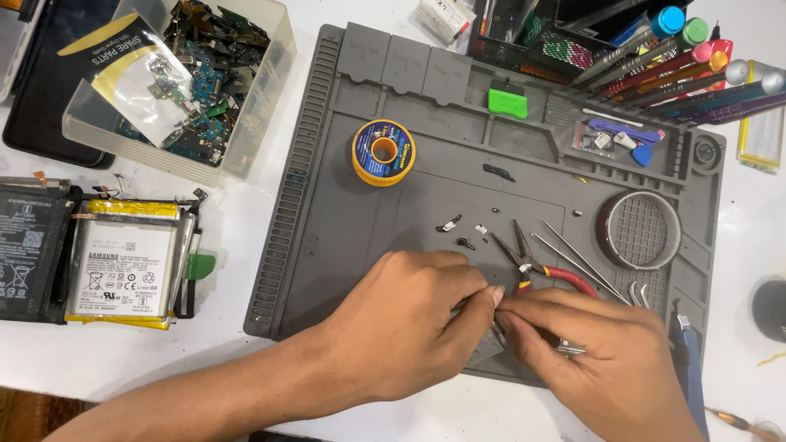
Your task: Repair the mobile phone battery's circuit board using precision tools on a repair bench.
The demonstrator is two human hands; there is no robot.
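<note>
Both hands (499, 327) (fingers pinched) over grey mat (352, 221)

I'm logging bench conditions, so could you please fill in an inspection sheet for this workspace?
Surface: grey repair mat on a white table.
Job's things: small grey part, mostly hidden, pinched between both hands.
Clutter: solder spool, red-handled pliers, tweezers, phone batteries, bin of circuit boards, screwdrivers.
Grippers: left hand and right hand, fingers meeting on the part.
Cables: nothing seen.
Surroundings: nothing seen.
</note>
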